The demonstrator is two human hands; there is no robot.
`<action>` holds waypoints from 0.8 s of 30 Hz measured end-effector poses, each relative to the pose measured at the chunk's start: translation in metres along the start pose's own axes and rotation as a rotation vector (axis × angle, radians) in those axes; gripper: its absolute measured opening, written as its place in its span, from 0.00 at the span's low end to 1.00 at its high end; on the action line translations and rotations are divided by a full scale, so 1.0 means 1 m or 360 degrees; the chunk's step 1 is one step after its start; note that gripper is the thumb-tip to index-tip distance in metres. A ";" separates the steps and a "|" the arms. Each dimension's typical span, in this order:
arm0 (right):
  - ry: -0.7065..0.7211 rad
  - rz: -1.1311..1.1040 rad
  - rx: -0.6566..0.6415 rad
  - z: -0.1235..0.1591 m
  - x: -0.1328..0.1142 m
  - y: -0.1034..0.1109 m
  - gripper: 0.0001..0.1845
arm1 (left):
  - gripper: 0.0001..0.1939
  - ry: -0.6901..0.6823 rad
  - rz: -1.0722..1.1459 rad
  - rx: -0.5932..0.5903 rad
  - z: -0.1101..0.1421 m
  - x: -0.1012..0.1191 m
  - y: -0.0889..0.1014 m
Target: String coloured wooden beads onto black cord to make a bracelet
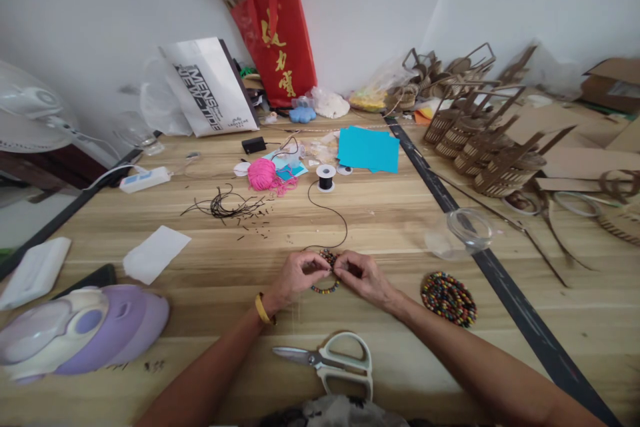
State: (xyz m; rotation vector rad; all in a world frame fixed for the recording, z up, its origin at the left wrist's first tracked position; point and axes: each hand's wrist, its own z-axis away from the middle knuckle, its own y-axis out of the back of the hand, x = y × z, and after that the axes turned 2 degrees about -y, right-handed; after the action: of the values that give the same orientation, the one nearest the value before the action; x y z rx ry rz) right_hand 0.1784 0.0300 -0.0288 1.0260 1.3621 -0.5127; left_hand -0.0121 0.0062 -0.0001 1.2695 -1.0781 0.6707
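Both hands meet over a small ring of colourful beads [326, 291] near the middle of the table. My left hand [299, 275] pinches at the bead ring's left side, thumb and forefinger pressed together. My right hand [361, 275] pinches from the other side, fingertips almost touching the left ones. A thin black cord [346, 227] curves from a white spool [326, 177] down to the beads. Exactly what lies between the fingertips is too small to make out. Scissors with cream handles [345, 363] lie below the hands, and a coiled pile of bead strings [449, 299] rests to the right.
Black cord scraps [225, 203] lie at the left, near pink yarn [263, 175]. Blue sheets [369, 149] are behind the spool. A clear plastic container [457, 233] and several woven baskets [505, 160] stand right. A purple-and-white device [115, 327] sits at front left.
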 end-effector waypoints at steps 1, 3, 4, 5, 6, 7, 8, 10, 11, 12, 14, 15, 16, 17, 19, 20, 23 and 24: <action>0.0000 -0.0003 -0.0002 0.000 0.000 0.000 0.12 | 0.04 -0.0001 -0.0005 0.0001 0.000 0.000 0.000; 0.0001 -0.0002 0.0006 0.000 0.001 0.000 0.12 | 0.04 0.0005 -0.0017 0.0007 0.000 0.001 0.000; 0.0003 0.0000 0.0010 0.000 0.001 0.000 0.12 | 0.04 0.0014 -0.0019 0.0006 0.000 0.001 -0.001; 0.0008 0.0001 0.0013 0.000 0.001 0.000 0.12 | 0.04 0.0023 -0.0017 0.0006 0.001 0.001 -0.001; 0.0017 0.0003 0.0012 0.000 0.000 0.000 0.12 | 0.04 0.0028 -0.0012 0.0005 0.001 0.000 -0.001; 0.0027 0.0008 0.0011 0.000 0.000 0.000 0.12 | 0.04 0.0028 -0.0006 0.0004 0.001 0.000 -0.001; 0.0035 0.0012 0.0008 0.000 0.001 0.000 0.12 | 0.04 0.0024 0.0001 0.0005 0.001 0.000 -0.002; 0.0042 0.0019 0.0004 0.000 0.001 0.000 0.12 | 0.04 0.0015 0.0008 0.0002 0.000 0.000 -0.002; 0.0042 0.0022 0.0003 0.000 0.001 0.000 0.12 | 0.03 0.0017 0.0008 -0.0001 0.000 0.000 -0.002; 0.0042 0.0024 0.0000 0.000 0.002 0.000 0.12 | 0.03 0.0025 0.0007 -0.0007 0.000 0.000 -0.002; 0.0048 0.0029 -0.0007 0.000 0.002 0.000 0.11 | 0.03 0.0048 0.0004 -0.0014 0.000 0.002 -0.002; 0.0054 0.0034 -0.0012 0.000 0.003 0.000 0.11 | 0.03 0.0058 0.0004 -0.0019 0.001 0.002 -0.002; 0.0059 0.0039 -0.0015 0.000 0.003 0.000 0.11 | 0.03 0.0067 0.0006 -0.0021 0.001 0.002 -0.003; 0.0062 0.0042 -0.0017 0.000 0.003 0.000 0.11 | 0.03 0.0073 0.0010 -0.0024 0.001 0.003 -0.003; 0.0062 0.0044 -0.0017 0.000 0.003 0.000 0.11 | 0.03 0.0070 0.0021 -0.0020 0.001 0.002 -0.003; 0.0060 0.0043 -0.0017 0.000 0.003 0.000 0.11 | 0.03 0.0063 0.0027 -0.0016 0.001 0.002 -0.003; 0.0049 0.0038 -0.0009 0.000 0.003 0.000 0.12 | 0.03 0.0029 0.0030 -0.0010 0.001 0.000 -0.003; 0.0046 0.0036 -0.0005 0.000 0.003 0.000 0.13 | 0.03 0.0022 0.0028 -0.0012 0.001 0.000 -0.003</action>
State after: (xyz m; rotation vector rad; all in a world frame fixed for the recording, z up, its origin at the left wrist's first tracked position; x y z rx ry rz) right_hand 0.1786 0.0304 -0.0318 1.0483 1.3749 -0.4805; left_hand -0.0096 0.0047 -0.0015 1.2485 -1.0805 0.6877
